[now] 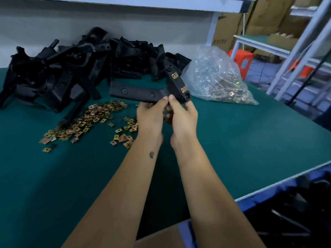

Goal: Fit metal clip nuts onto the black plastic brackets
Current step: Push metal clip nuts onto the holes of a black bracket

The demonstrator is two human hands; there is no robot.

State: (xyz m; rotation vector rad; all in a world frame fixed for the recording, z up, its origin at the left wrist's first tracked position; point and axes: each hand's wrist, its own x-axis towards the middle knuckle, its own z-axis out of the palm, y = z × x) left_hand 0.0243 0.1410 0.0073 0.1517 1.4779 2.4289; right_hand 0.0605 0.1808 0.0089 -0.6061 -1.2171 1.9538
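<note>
Both hands are holding one black plastic bracket (143,92) up over the green desk (232,149) at the centre of the frame. The left hand (152,113) is pinching its lower edge, and the right hand (182,113) is gripping the corner beside it, thumbs nearly touching. Two brass-coloured clip nuts (174,75) are sitting on the bracket's upright arm. Loose clip nuts (89,120) are lying scattered on the desk at left centre, below a heap of black brackets (71,65) in the upper left. A clear bag of clip nuts (215,76) is resting to the upper right.
</note>
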